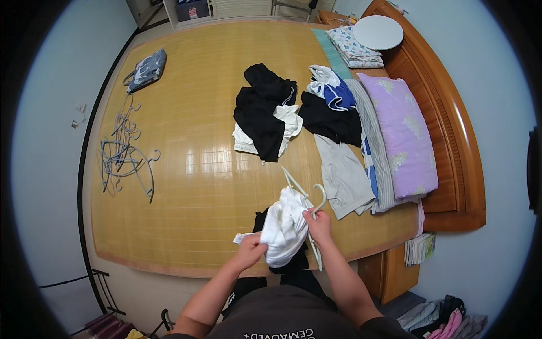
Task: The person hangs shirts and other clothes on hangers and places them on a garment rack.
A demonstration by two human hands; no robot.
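Observation:
A white garment (284, 226) is bunched up in front of me at the near edge of the bed. My left hand (250, 251) grips its near left side. My right hand (317, 223) holds a pale plastic hanger (322, 199) just below its hook, at the garment's right side. Part of the hanger shows beyond the cloth, and part is hidden by it. Under the white garment lies a black garment (261, 219) on the bed mat. Farther off, black clothing (262, 112) lies over white clothing (292, 123). Light grey shorts (343, 176) lie to the right.
Tangled hangers (127, 156) and a folded patterned bag (148, 70) lie on the left of the bed mat (194, 199). Along the wooden headboard (436, 140) are a purple pillow (402, 135) and striped bedding (372, 140). A blue and white garment (338, 91) lies near black clothing (330, 120).

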